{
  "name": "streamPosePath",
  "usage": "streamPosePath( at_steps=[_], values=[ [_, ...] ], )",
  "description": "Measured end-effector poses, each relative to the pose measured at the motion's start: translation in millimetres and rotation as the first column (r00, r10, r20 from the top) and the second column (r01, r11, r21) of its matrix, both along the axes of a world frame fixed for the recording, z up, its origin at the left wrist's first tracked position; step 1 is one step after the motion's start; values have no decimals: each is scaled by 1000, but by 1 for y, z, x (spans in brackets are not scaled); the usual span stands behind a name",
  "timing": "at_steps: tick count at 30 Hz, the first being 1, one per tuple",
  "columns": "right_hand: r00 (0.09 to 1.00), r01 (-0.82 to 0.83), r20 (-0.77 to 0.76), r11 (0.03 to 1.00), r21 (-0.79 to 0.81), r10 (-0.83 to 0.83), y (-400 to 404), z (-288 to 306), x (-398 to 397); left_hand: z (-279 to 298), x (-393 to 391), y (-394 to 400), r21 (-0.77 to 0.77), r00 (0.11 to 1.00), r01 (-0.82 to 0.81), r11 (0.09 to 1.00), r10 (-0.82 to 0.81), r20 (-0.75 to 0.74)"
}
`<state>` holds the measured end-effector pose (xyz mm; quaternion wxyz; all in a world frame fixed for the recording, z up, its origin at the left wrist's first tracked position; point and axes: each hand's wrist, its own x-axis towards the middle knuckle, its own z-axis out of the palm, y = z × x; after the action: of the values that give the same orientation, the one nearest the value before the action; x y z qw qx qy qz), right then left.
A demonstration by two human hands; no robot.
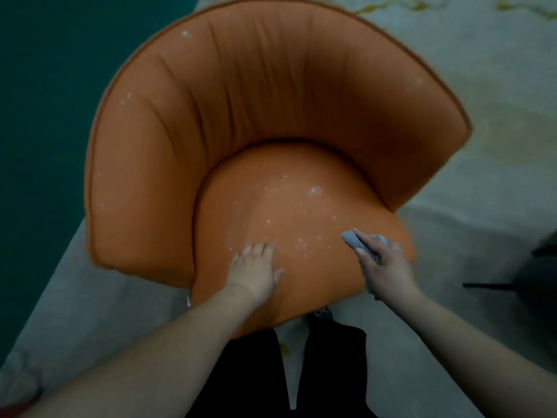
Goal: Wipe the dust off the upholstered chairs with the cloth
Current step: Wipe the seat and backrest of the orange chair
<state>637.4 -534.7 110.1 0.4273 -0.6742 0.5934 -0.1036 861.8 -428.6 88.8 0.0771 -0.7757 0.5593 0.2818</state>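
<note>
Where the pale floor [482,206] meets green wall: orange upholstered chair [271,101], curved back at twelve o'clock, seat speckled with white dust [301,203]. Left hand [256,271] flat on the seat, fingers straight. Right hand [381,267], three o'clock of it, clutching grey cloth [352,241] against the seat.

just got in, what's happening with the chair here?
A person is dusting an orange upholstered chair. The right hand grips a grey cloth at the right side of the seat cushion; the left hand rests flat on the cushion's front. White specks dot the middle of the seat, so wiping isn't finished.
</note>
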Motion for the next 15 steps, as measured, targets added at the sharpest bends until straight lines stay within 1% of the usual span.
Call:
streamPosePath(
  at_steps=[2, 4, 7, 10, 11, 13, 15],
  values=[
    [992, -128, -1, 991, 42, 128, -22, -15, 10, -12, 7, 9, -7, 984, -176, 984, 176, 20],
    [970, -244, -6, 968, 65, 245, -35, -33, 25, -25, 15, 24, 3, 950, -311, 950, 311, 41],
    [930, -368, 20, 925, 92, 368, -42, -65, 53, -50, 23, 45, -1, 899, -433, 901, 432, 68],
    [899, -438, 66, 893, 106, 433, -30, -108, 83, -85, 26, 63, -15, 847, -526, 850, 526, 74],
    [895, -446, 75, 890, 96, 441, -26, -118, 89, -95, 25, 66, -12, 846, -528, 849, 527, 79],
    [865, -499, 74, 866, 26, 496, -12, -150, 100, -122, 22, 75, -3, 846, -528, 849, 527, 79],
    [807, -581, 37, 804, -124, 589, 2, -188, 111, -158, 20, 84, -4, 846, -531, 848, 530, 66]
  ],
)
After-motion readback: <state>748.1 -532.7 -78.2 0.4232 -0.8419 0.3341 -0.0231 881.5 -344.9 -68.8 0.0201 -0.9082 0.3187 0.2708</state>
